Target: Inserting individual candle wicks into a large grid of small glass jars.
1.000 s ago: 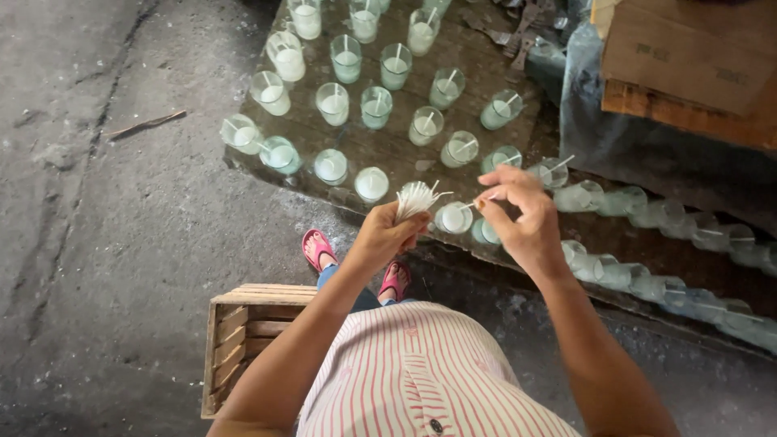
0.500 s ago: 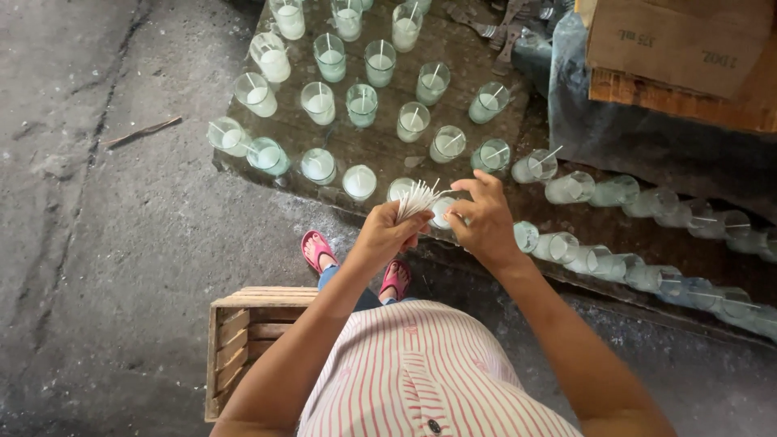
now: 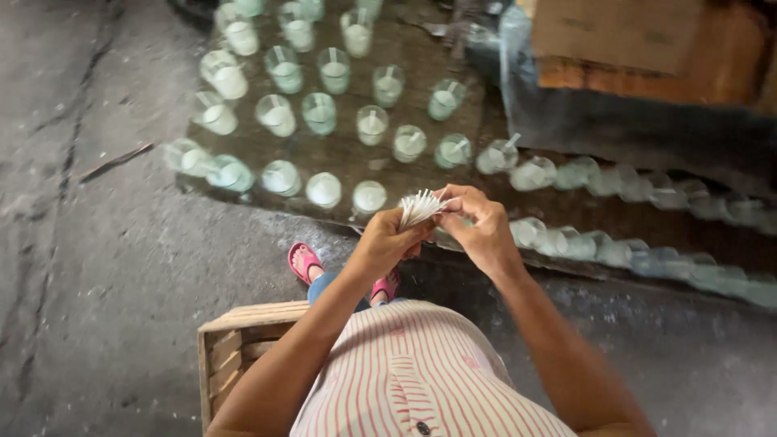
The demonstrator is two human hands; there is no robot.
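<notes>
While you sit on the wooden crate (image 3: 235,348), your left hand (image 3: 387,241) is clenched round a bundle of thin white wicks (image 3: 418,208), whose tips fan upward out of the fist. The bundle sits in front of your chest, above the near edge of the board (image 3: 324,154) that carries the glasses. Your right hand (image 3: 479,226) lies just beside the left, its grip closed in a pinch on the right side of the same bundle; whether it has one wick or several between the fingertips cannot be told from this view.

The glass candle jars (image 3: 323,113) stand upright in rows on the board, each filled with pale wax. Several in the far rows carry a white wick leaning against the rim. The two jars nearest your hands (image 3: 369,197) show a flat wax surface, and I cannot tell if a wick stands in them. A further line of jars (image 3: 615,243) runs off to your right along the floor, blurred.

A cardboard box (image 3: 623,32) rests on a dark raised block at the upper right, well apart from your hands. Your feet in pink sandals (image 3: 304,260) rest on the grey concrete floor (image 3: 89,267), just short of the board. You wear a shirt with red and white stripes (image 3: 413,372).
</notes>
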